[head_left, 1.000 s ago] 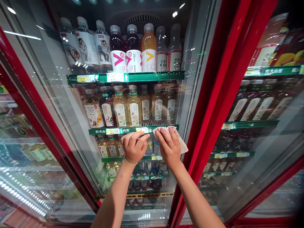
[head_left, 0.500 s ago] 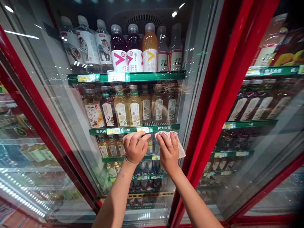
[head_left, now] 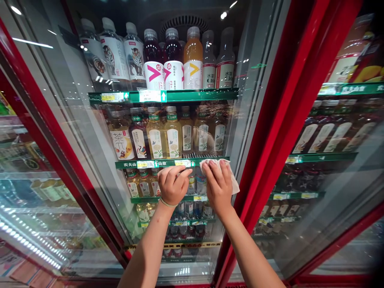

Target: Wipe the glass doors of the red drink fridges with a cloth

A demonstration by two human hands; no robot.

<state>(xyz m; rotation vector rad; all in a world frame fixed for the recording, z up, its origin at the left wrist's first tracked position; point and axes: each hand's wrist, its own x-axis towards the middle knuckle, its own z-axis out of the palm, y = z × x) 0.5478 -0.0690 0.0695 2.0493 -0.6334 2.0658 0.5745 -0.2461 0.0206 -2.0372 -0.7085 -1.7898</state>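
My right hand (head_left: pixel 219 182) presses a white cloth (head_left: pixel 235 185) against the glass door (head_left: pixel 202 260) of a drinks fridge. The fingers lie bent over the cloth, and its loose corner sticks out to the right of them. Left of it, my left hand (head_left: pixel 174 184) is held up in front of the same door with its fingers curled in and nothing visible in them. Whether it touches the glass I cannot tell. A thin band (head_left: pixel 168 203) circles my left wrist. Both hands are just below a green shelf edge (head_left: pixel 129 164) behind the glass.
Several bottles with white labels (head_left: pixel 173 76) stand on the top shelf inside, and several tea bottles (head_left: pixel 156 138) on the one below. A red door frame (head_left: pixel 270 120) runs down to the right of my hands. Another red frame (head_left: pixel 57 160) slants along the left.
My right hand and the cloth have shifted slightly up and to the right. My left hand keeps nearly the same place and curled shape. The view has moved a little.
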